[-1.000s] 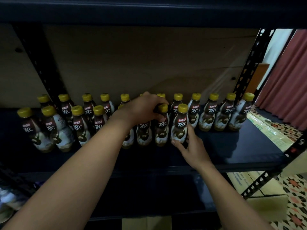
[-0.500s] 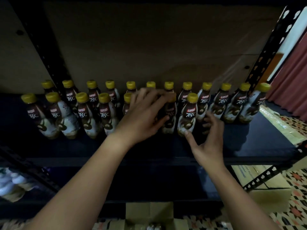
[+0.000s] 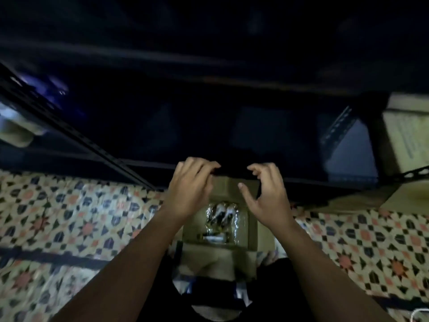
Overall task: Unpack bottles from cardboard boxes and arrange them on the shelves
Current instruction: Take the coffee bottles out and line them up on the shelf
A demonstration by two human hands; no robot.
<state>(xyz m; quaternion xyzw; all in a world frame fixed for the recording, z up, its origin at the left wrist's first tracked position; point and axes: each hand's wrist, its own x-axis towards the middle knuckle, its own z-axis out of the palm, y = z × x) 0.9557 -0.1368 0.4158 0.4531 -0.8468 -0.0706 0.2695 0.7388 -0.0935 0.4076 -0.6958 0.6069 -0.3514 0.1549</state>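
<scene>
I look down at an open cardboard box (image 3: pixel 251 231) on the floor, just in front of the dark lower shelf (image 3: pixel 232 135). Inside it lies a shrink-wrapped pack of bottles (image 3: pixel 221 219), glinting. My left hand (image 3: pixel 189 189) and my right hand (image 3: pixel 267 196) hover above the box's far end, fingers loosely curled, holding nothing. The shelf with the standing bottles is out of view.
A patterned floor mat (image 3: pixel 69 217) spreads left and right of the box. Another cardboard box (image 3: pixel 408 138) stands at the right by a perforated shelf post (image 3: pixel 336 126). A diagonal black shelf brace (image 3: pixel 69 131) crosses the left. Pale packed goods (image 3: pixel 14 131) sit at far left.
My view has dropped from the bottle shelf to the floor. Both hands have left the bottles on the shelf and come down over the open box.
</scene>
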